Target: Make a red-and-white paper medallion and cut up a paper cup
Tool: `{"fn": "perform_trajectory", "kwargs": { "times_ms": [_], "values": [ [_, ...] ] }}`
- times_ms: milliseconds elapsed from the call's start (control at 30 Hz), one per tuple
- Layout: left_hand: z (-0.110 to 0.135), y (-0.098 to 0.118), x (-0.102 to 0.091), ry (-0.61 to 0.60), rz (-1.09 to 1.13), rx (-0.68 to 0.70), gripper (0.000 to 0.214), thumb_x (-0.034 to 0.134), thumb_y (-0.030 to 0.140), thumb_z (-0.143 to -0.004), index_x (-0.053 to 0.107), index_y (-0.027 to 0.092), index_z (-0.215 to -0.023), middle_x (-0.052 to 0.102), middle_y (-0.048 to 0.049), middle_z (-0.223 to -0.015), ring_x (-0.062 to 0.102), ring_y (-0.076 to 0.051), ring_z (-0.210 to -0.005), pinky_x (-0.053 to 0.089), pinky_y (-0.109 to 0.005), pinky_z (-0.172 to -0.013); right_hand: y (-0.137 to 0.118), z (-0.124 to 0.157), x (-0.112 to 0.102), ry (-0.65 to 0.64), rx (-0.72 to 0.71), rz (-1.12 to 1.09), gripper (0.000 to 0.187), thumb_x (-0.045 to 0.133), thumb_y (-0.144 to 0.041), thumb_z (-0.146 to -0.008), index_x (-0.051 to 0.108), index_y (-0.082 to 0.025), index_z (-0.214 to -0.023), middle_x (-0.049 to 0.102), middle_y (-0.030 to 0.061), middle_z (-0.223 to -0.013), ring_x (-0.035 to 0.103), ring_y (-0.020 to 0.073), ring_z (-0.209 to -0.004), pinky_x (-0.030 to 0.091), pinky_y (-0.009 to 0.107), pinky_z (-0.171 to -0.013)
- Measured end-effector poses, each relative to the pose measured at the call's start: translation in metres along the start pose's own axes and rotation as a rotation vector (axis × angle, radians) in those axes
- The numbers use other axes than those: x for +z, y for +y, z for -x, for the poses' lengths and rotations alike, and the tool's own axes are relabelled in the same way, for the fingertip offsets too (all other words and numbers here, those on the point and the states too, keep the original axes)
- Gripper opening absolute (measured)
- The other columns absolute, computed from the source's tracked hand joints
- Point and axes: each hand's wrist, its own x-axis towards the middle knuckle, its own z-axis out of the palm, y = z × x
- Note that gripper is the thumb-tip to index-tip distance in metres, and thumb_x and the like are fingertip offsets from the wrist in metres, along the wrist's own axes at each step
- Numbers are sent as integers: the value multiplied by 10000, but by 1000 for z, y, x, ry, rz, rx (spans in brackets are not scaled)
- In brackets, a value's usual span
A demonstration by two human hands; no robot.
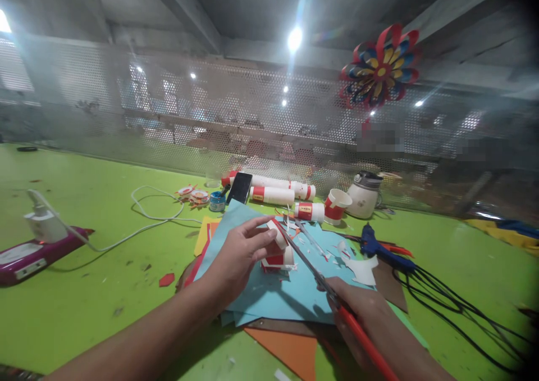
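My left hand (242, 249) pinches a small curved red-and-white paper piece (278, 235) between thumb and fingers. My right hand (357, 308) is wrapped round the red handles of a pair of scissors (314, 270). The scissors' blades point up and left, with their tips beside the paper piece; whether they touch it I cannot tell. Below the left fingers a red-and-white paper cup part (278, 259) lies on light blue paper (252, 296). White scraps (362, 270) are scattered over the blue sheet.
Behind the paper are stacked paper cups (273, 195), an upright cup (337, 205), a phone (240, 187), a blue jar (217, 201) and a kettle (364, 194). A blue glue gun (385, 250) with black cable lies right. A purple power strip (37, 257) sits left.
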Motion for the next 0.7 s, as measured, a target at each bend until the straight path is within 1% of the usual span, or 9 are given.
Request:
{"fn": "perform_trajectory", "kwargs": {
  "times_ms": [100,233,300,367,533,600,700],
  "values": [
    [0,-1,-1,-8,7,11,430,728,248,-725,603,123,-1117,697,-146,-977,666,-248,-909,473,-372,-856,4,0,3,18,-6,17,181,431,-302,-829,570,-223,-913,634,39,-730,540,198,-635,396,287,-598],
    [-1,2,-1,2,9,26,385,732,256,-715,635,129,-1066,690,-130,-966,665,-225,-863,474,-376,-845,7,-3,2,-35,-33,5,133,461,-304,-827,558,-215,-845,649,38,-741,554,195,-637,398,280,-593],
    [-1,3,-1,-2,-13,35,332,734,252,-710,660,120,-1006,687,-126,-945,658,-217,-851,475,-372,-835,6,-5,-1,-51,-60,-16,163,450,-328,-847,564,-211,-839,653,41,-759,561,192,-647,398,274,-590],
    [-1,4,0,-20,-33,39,285,727,249,-716,673,115,-961,685,-124,-922,651,-221,-861,477,-364,-820,5,-6,-2,-49,-80,-46,206,431,-351,-866,582,-212,-873,659,45,-791,572,193,-671,405,270,-593],
    [3,2,3,-28,-44,16,275,699,254,-744,656,119,-979,669,-112,-884,644,-234,-854,488,-377,-787,4,-6,-2,-49,-86,-77,256,417,-388,-880,589,-223,-974,665,48,-830,588,203,-707,424,281,-627],
    [4,2,4,-20,-49,21,281,696,254,-748,647,110,-984,667,-122,-912,641,-236,-865,484,-379,-798,3,-5,-2,-54,-79,-67,258,415,-402,-881,580,-223,-967,658,44,-804,581,199,-690,415,275,-612],
    [3,1,3,-11,-59,21,304,702,261,-745,638,102,-997,665,-146,-983,630,-244,-919,463,-378,-843,1,-3,-2,-36,-42,-33,249,403,-405,-880,569,-220,-898,635,37,-746,557,192,-651,387,267,-583]
  ]
}}
